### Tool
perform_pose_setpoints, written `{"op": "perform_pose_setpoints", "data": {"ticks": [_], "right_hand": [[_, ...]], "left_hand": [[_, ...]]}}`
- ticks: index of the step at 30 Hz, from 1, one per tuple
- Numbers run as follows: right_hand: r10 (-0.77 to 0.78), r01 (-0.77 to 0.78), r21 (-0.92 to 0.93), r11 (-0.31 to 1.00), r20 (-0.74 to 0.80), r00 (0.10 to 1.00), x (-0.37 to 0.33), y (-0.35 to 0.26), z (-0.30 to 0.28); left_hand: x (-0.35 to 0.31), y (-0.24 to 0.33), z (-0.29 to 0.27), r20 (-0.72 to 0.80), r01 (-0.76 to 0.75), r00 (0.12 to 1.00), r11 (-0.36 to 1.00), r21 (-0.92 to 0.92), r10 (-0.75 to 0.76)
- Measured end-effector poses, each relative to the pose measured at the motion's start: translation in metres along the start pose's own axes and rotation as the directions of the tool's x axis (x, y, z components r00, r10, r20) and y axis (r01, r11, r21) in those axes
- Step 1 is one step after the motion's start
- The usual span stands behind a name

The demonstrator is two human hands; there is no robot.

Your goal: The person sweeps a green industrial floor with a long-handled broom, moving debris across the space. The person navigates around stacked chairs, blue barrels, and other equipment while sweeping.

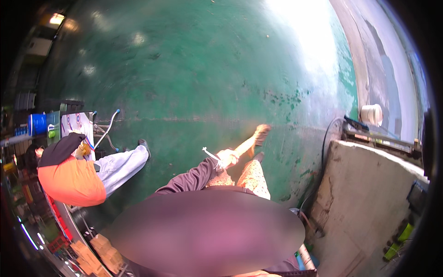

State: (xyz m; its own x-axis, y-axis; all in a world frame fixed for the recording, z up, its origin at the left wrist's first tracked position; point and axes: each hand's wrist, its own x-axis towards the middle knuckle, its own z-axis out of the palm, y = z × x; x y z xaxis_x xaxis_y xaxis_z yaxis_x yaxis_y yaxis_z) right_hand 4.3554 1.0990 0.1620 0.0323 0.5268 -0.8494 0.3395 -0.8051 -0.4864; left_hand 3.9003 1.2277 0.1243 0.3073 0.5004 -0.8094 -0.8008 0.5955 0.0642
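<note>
My left hand (227, 159) reaches out in front of me from a dark purple sleeve, above my patterned shorts. Its fingers look closed, with a thin white strip (210, 153) sticking out on the left side; whether it is a cord or a tie is too small to tell. Skin that seems to be part of my right hand (256, 274) shows at the bottom edge, beside a dark sleeve. Its fingers are hidden, and anything in them cannot be seen. A blurred part of my dark top fills the lower middle.
A person in an orange top (74, 182) sits at left by a white table (82, 124) and a metal-legged frame (109, 131). Cardboard boxes (92, 254) stand lower left. At right are a concrete block (355, 198), a black hose (324, 152) and a white bucket (370, 114). Green floor (198, 69) lies ahead.
</note>
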Motion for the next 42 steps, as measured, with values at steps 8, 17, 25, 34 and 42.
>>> {"op": "perform_pose_setpoints", "data": {"ticks": [8,17,25,34,42], "right_hand": [[0.006,0.068,-0.387,0.919,0.185,0.983,0.155,-0.153,-0.108],[-0.108,0.121,-0.55,0.826,0.057,0.993,0.341,-0.465,-0.241],[-0.444,0.554,-0.325,0.767,0.355,0.823,0.376,-0.71,-0.102],[-0.029,0.663,-0.557,0.5,0.755,0.656,0.352,-0.669,0.048],[-0.089,0.476,-0.732,0.487,0.5,0.861,0.343,-0.676,0.015]], "left_hand": [[0.035,0.107,0.016,-0.144,-0.4,0.867,0.838,0.37,0.477],[-0.056,-0.062,0.005,-0.781,0.325,0.296,0.711,0.623,0.549],[-0.018,-0.239,0.117,-0.924,-0.312,0.365,0.95,-0.006,0.114],[0.074,-0.121,0.043,-0.393,-0.389,0.915,0.466,-0.795,0.093],[0.168,0.165,0.119,-0.282,-0.554,0.827,0.791,-0.261,0.486]]}}
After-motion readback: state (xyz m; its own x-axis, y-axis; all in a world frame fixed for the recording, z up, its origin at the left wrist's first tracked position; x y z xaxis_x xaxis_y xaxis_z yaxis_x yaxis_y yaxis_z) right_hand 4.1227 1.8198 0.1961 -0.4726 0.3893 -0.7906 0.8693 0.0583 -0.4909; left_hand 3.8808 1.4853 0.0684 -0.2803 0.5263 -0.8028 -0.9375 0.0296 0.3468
